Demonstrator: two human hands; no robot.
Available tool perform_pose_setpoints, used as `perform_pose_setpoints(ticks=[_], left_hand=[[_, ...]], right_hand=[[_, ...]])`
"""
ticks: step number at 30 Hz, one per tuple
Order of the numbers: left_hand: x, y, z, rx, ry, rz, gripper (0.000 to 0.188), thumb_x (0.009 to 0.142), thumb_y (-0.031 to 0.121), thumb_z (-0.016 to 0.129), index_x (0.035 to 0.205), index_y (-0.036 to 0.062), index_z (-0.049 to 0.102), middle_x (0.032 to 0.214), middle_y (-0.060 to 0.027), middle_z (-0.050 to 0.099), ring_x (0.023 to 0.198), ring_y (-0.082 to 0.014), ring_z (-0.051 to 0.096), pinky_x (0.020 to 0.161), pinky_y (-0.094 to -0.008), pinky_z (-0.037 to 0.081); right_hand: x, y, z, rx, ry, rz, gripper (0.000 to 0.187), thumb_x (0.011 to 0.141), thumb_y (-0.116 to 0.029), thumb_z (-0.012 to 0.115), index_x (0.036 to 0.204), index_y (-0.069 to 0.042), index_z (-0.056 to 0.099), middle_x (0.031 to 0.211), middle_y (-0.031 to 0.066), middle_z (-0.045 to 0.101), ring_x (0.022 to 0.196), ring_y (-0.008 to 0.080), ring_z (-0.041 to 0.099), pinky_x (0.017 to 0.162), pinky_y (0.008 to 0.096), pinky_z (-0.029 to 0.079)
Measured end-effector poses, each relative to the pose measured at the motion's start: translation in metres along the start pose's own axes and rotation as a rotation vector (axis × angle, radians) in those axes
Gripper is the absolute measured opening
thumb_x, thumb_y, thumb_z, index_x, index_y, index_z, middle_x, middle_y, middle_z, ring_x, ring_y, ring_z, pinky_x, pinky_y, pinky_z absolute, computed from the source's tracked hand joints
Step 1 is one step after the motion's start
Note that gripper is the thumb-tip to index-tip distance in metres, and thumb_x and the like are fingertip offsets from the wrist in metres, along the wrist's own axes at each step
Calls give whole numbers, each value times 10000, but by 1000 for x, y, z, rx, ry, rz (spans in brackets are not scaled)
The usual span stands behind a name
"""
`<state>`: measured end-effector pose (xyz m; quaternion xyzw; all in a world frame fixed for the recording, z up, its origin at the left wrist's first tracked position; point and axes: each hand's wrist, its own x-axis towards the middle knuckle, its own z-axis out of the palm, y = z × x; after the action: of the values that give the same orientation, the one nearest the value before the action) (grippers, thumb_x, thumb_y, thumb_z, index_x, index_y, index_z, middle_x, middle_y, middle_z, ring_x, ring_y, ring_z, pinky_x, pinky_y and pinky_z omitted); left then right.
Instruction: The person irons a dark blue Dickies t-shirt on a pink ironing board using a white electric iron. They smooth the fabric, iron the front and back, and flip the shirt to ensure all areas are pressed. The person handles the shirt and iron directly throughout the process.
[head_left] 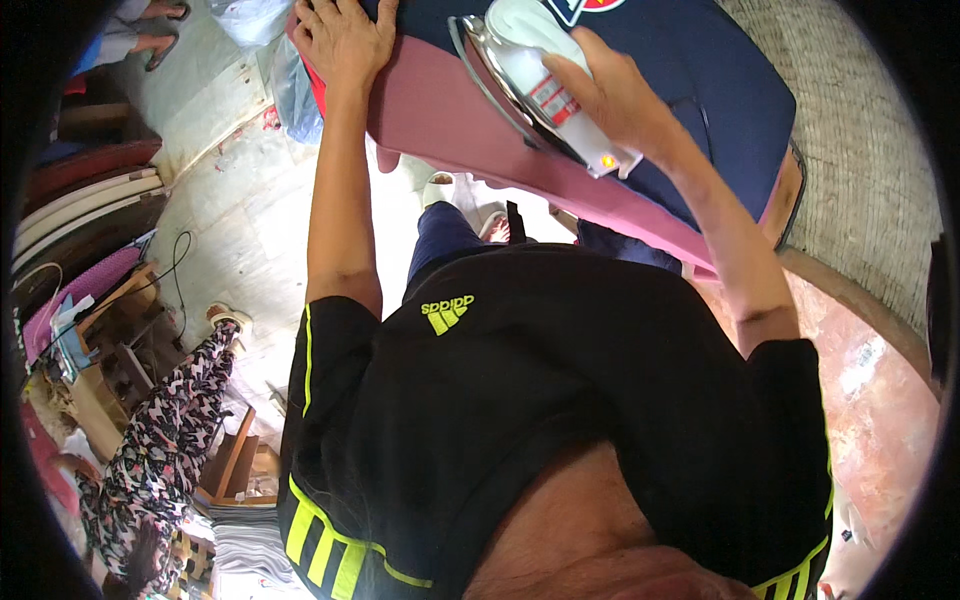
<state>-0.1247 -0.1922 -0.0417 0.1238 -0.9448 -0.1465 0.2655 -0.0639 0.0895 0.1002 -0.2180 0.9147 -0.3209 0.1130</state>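
Observation:
My right hand (620,95) is wrapped round the handle of a white electric iron (525,50) with a metal soleplate and a small lit orange lamp at its heel. Beneath the iron lies a dark navy garment (745,85), with part of a red and white print showing at the top edge. The garment is spread over an ironing board with a pink cover (425,105). At the board's left end my left hand (350,38) lies flat, fingers spread, beside the navy cloth. The iron's underside is hidden.
A ribbed beige mat (860,190) lies right of the board. Plastic bags (295,90) stand at its left. Another person in patterned clothes (165,450) is at the lower left, near stacked boards (90,210) and a cable (180,260). Someone else's feet (160,45) show at the upper left.

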Motion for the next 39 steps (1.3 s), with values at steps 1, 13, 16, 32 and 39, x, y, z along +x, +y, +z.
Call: perform_pose_setpoints(ticks=[1,13,16,32,39], left_hand=[[-3,10,-2,66,-2,5,668,1012,493,445,1455,-7,445,1531,-229,402,1443,-420,301,1189,-557,158],[3,15,-1,27,-27,36,789,948,625,459,1464,29,441,1563,-237,342,1469,-433,254,1149,-626,163],[10,17,-8,64,2,26,635,956,542,499,1397,87,541,1503,-186,429,1396,-395,356,1095,-619,223],[28,-25,-20,-268,27,103,314,910,152,605,1214,153,686,1226,-68,592,1086,-324,515,889,-483,400],[36,-25,-19,-393,1,24,315,894,101,585,1195,131,675,1164,-137,605,1073,-336,521,963,-463,391]], right_hand=[[-18,2,-2,4,5,44,404,1009,-388,541,1017,15,501,839,303,656,782,471,676,681,500,526],[-68,5,-14,189,55,168,373,1012,-307,548,1091,53,489,870,345,653,835,463,693,690,493,519],[-16,-1,-11,187,54,84,356,1009,-307,555,1027,41,489,847,341,654,810,452,700,675,491,518],[96,-35,9,130,-38,-37,389,1008,-345,552,1044,41,511,839,329,660,777,413,707,660,451,537],[136,-45,25,45,115,-209,348,985,-305,587,983,30,496,766,316,636,743,478,665,643,522,529]])
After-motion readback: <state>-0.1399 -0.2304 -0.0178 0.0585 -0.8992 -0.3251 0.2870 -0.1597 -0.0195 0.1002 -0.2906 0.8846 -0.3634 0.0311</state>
